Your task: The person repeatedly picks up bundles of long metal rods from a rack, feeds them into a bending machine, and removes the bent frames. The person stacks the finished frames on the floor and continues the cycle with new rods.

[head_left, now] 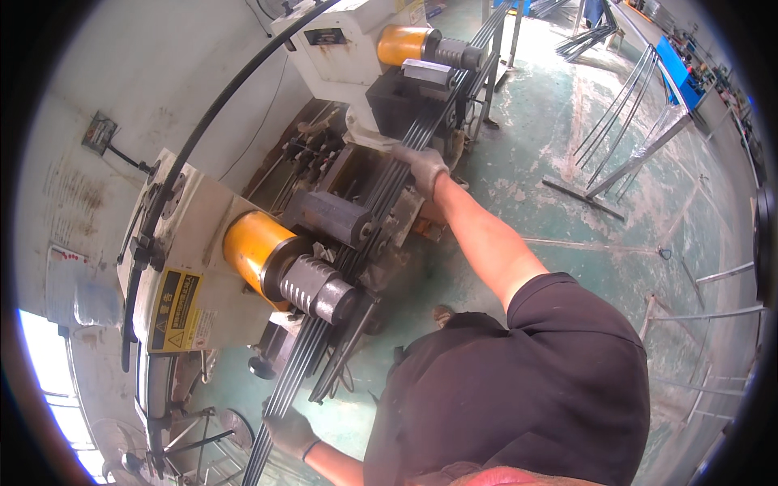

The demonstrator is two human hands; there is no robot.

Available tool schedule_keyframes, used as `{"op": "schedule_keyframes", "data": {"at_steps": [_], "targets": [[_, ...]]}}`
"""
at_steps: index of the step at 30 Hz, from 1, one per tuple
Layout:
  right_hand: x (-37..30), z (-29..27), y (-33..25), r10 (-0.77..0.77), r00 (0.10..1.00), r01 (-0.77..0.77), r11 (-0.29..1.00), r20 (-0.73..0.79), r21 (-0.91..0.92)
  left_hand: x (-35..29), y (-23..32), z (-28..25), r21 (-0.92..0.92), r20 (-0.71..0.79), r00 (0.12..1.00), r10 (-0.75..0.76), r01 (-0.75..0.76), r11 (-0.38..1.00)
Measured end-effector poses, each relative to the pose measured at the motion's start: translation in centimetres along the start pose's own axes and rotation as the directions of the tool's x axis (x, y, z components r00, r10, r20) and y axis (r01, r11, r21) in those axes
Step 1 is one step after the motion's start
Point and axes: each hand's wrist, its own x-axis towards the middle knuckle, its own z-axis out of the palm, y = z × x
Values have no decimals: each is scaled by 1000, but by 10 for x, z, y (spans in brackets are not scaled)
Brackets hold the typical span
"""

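A bundle of long, thin metal bars [293,366] runs from the lower left up to the far right, through a machine with yellow-orange cylinders. My left hand [290,433], in a greyish work glove, is closed at the near end of the bundle, with its fingers partly hidden against the bars. Farther along, my right hand [423,168], also gloved, reaches across with its fingers over the same bars, between the two machine heads. The nearer yellow cylinder [258,249] with a dark ribbed roller [312,290] stands over the bars between my hands.
A second yellow cylinder [403,46] is on the far machine head. A dark rectangular block [334,217] lies beside the bars. A black hose [212,121] arches over the machine at left. Metal frames [640,166] with leaning rods stand on the green floor at right.
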Motion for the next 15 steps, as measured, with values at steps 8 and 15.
{"op": "schedule_keyframes", "data": {"at_steps": [8,15], "targets": [[-20,-1,-73,21,995,-23,1000,-102,-9,-2,-18,-20,305,46,999,-9,-5,952],[-6,19,0,-100,982,17,895,-163,-446,-13,26,20,-435,114,942,-317,334,836]]}}
